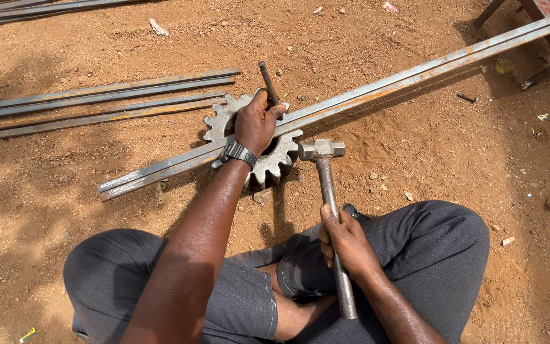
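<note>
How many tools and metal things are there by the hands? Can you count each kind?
Hammer, in the right hand: 1
Punch rod, in the left hand: 1
Gear wheel: 1
Long steel bar across the gear: 1
Total: 4

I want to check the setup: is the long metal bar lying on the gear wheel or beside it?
On it. The long metal bar crosses the gear wheel; teeth show on both sides, and the left hand presses there.

Punch and hammer over the gear
Your left hand point(256, 124) grips a punch point(268, 83) on the steel bars point(377, 89); your right hand point(346, 242) holds the hammer point(323, 153) beside the gear point(272, 162).
</note>
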